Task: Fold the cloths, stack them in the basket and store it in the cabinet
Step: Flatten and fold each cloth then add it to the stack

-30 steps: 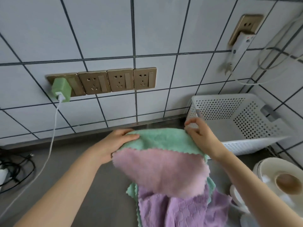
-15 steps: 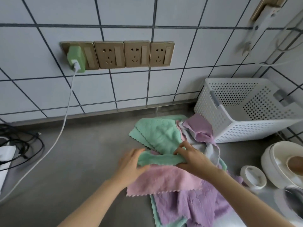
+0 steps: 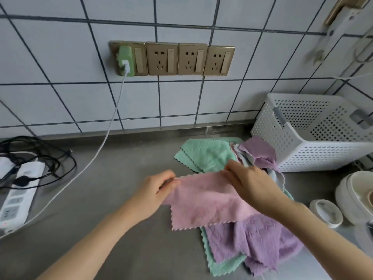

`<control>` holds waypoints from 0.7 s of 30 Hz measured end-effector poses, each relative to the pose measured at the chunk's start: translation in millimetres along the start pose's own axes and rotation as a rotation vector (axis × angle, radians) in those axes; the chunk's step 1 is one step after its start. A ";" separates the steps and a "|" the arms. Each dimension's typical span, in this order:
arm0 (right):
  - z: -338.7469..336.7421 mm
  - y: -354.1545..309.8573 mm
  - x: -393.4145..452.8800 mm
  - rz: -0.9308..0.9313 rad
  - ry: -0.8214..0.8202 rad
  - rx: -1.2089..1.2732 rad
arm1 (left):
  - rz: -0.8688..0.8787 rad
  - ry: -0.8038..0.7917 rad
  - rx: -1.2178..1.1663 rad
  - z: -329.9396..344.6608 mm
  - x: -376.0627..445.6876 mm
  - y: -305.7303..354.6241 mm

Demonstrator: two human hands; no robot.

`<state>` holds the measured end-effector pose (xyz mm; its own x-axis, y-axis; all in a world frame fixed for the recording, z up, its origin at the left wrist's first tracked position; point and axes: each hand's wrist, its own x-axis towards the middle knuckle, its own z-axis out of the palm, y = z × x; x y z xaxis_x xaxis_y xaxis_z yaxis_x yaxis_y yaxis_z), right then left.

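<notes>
Both hands, left hand (image 3: 155,190) and right hand (image 3: 249,183), now pinch the pink cloth (image 3: 203,205) at its top corners (green side no longer showing), spread beside the basket (image 3: 298,156) at the counter's back edge.

Single head-worn wide-angle view, looking forward and down from close above a grey countertop (image 3: 84,199), facing a white tiled wall (image 3: 60,57); both forearms entering from the bottom edge, straight lines bowed toward the frame's corners.
</notes>
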<state>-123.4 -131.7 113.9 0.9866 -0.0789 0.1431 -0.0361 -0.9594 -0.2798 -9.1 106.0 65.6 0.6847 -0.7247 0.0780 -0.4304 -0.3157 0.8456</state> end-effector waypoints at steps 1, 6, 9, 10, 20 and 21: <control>-7.7 -12.4 0.9 0.011 -0.023 0.071 | -0.034 -0.042 -0.022 -17.3 -9.6 11.0; -48.1 -56.4 20.8 0.000 -0.350 0.690 | -0.173 -0.308 -0.234 -90.0 -47.2 56.4; -41.4 -61.8 43.7 -0.031 -0.509 0.958 | -0.257 -0.428 -0.401 -128.8 -55.0 49.2; -28.2 -61.9 53.2 -0.016 -0.534 0.973 | -0.299 -0.415 -0.428 -137.3 -55.3 36.4; 169.6 -42.2 111.7 -0.036 -0.579 0.283 | -0.500 -0.092 0.211 -106.2 -47.2 -165.9; 180.4 -41.0 114.8 -0.046 -0.550 0.253 | -0.475 -0.013 0.260 -100.7 -47.1 -176.6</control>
<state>20.1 -52.6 -29.4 0.9263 0.1776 -0.3323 -0.0188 -0.8591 -0.5115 94.0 257.6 -34.2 0.8327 -0.4723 -0.2891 -0.2078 -0.7504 0.6275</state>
